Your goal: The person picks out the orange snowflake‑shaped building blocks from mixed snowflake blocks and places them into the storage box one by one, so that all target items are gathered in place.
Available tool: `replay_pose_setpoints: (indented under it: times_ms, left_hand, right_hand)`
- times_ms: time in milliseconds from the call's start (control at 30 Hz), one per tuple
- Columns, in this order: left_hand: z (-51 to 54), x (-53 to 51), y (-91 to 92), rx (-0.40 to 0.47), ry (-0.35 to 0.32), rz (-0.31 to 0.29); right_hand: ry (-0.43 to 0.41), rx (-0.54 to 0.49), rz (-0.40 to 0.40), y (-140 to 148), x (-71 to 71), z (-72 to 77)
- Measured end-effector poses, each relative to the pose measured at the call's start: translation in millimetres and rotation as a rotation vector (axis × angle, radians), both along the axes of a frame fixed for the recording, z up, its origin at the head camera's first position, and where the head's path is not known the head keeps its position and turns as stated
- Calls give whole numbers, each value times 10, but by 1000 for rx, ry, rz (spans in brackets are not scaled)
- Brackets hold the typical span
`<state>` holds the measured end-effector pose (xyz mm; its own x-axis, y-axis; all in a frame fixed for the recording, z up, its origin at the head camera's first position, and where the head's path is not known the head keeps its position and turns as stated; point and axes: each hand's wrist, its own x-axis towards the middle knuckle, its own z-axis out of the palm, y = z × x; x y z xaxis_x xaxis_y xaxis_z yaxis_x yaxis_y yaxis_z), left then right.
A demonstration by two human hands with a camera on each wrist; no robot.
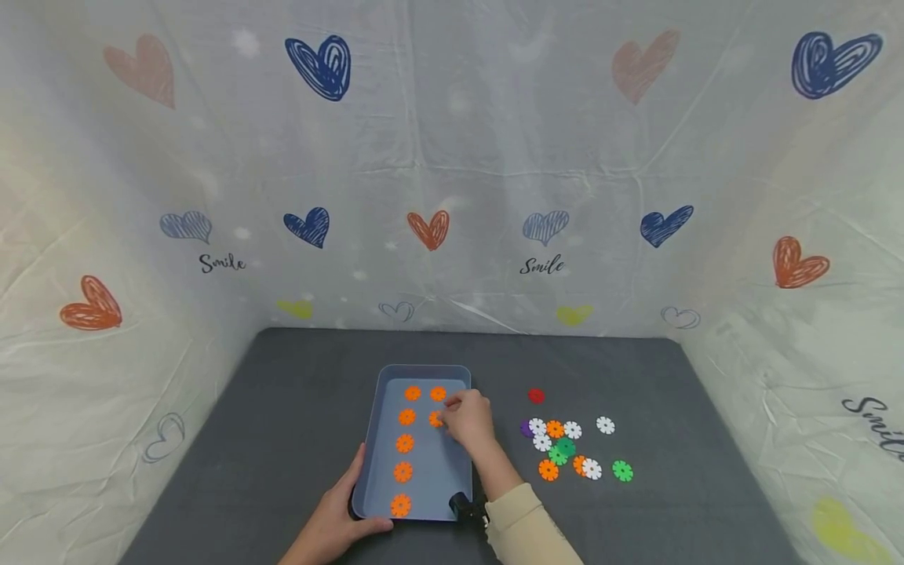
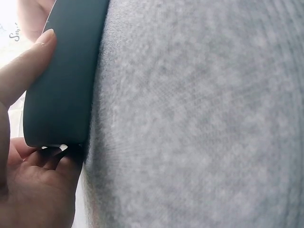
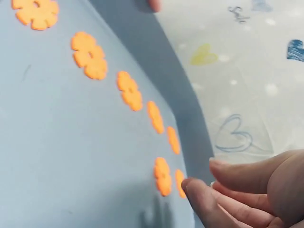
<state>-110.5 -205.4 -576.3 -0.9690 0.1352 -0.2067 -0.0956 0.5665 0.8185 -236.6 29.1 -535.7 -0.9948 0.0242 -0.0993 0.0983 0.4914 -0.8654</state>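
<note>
A blue-grey tray point(image 1: 438, 486) carries several orange notched plastic discs: a column down its left side, with a disc point(image 1: 403, 472) low in it, and two at the upper right. My left hand point(image 1: 332, 510) grips the tray's near left corner, thumb along the near wall point(image 2: 64, 85) and fingers at the left side. Over the tray's right side is my right hand point(image 1: 471, 420), beside the lower right disc point(image 1: 435, 419). In the right wrist view its thumb and index finger stand apart with nothing between them, and that disc point(image 3: 162, 176) lies flat on the tray.
Right of the tray, loose discs lie on the dark grey table point(image 1: 678, 518): white point(image 1: 605, 425), green point(image 1: 622, 471), orange point(image 1: 548, 470), purple and red point(image 1: 536, 395). Some overlap. A heart-printed curtain point(image 1: 480, 188) hangs behind the table and along both sides.
</note>
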Motion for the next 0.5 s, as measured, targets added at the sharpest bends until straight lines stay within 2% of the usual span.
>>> replay_pose_setpoints:
  times_ms: [233,500]
  left_hand:
    - [5,7,6,4,-11,-2]
    - [7,2,6,7,-14,1]
  right_hand:
    - [-50,-209,44,150,61,156]
    - [0,-269,60,310,160,333]
